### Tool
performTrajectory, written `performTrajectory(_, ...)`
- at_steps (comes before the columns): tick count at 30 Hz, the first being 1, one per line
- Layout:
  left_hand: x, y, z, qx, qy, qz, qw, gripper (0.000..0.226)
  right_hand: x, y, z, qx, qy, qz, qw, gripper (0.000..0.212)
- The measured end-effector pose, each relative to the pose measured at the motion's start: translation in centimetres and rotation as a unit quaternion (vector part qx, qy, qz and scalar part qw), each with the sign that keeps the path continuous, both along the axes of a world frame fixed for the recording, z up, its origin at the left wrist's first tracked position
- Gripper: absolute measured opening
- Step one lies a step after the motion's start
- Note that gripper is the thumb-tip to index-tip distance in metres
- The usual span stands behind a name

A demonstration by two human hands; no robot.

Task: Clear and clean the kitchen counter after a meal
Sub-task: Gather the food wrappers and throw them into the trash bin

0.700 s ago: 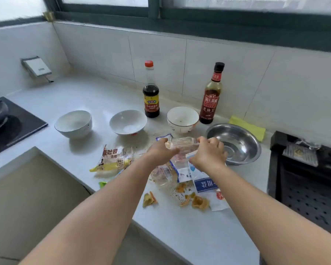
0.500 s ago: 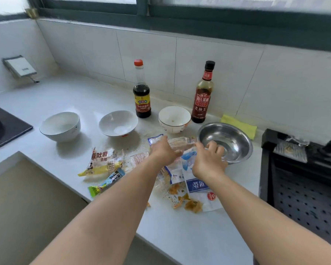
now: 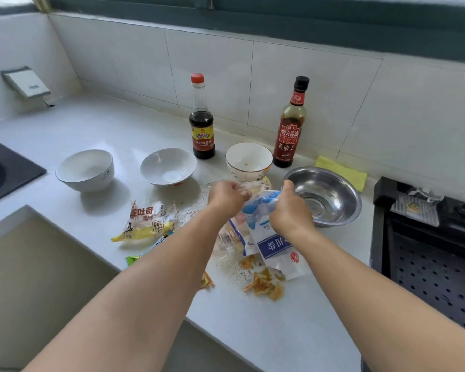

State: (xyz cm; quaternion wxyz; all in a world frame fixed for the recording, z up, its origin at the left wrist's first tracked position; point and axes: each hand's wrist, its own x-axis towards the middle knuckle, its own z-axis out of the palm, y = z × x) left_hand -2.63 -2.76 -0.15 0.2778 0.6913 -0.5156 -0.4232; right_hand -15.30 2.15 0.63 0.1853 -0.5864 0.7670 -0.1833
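Observation:
A litter of empty wrappers lies on the white counter. My left hand pinches a clear plastic wrapper at its left end. My right hand grips a blue and white bag that hangs down from it onto the counter. The two hands are close together above the pile. A yellow bread wrapper lies to the left, a green wrapper peeks out beside my left forearm. Orange peel scraps and crumbs lie at the front.
Three white bowls stand in a row, a steel bowl to their right. Two sauce bottles stand by the tiled wall, a yellow cloth beyond. Black rack at right, cooktop at left.
My right hand has taken hold of the blue and white bag and lifted its top end. My left hand keeps the clear wrapper. The view has shifted slightly left.

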Motion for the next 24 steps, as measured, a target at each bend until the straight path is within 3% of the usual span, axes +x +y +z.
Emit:
performTrajectory(2, 1.4, -0.2, 0.8, -0.03, 0.027, 0.041, 0.998, 0.005, -0.3, -0.8, 0.8, -0.013, -0.015, -0.01, 1.0, 0.038)
performTrajectory(6, 5.9, -0.6, 1.6, -0.041, 0.06, 0.135, 0.988, 0.001, 0.2, -2.5, 1.4, -0.02, -0.051, -0.014, 0.998, 0.013)
performTrajectory(13, 14.3, 1.1, 0.8, -0.003, -0.077, 0.145, 0.986, 0.014, 3.3, -4.7, -0.3, 0.029, -0.127, -0.002, 0.992, 0.029)
performTrajectory(15, 15.6, 1.6, 0.2, 0.015, -0.161, 0.135, 0.978, 0.019, 4.1, -5.3, -1.5, 0.048, -0.137, -0.007, 0.989, 0.031)
performTrajectory(18, 16.1, 2.4, -0.1, 0.034, -0.31, 0.115, 0.943, 0.028, 4.9, -5.7, -3.0, 0.066, -0.076, 0.002, 0.995, 0.033)
performTrajectory(24, 16.6, 2.7, -1.9, 0.06, -0.264, 0.111, 0.956, 0.016, 4.9, -6.5, -5.3, 0.117, -0.083, 0.001, 0.99, 0.033)
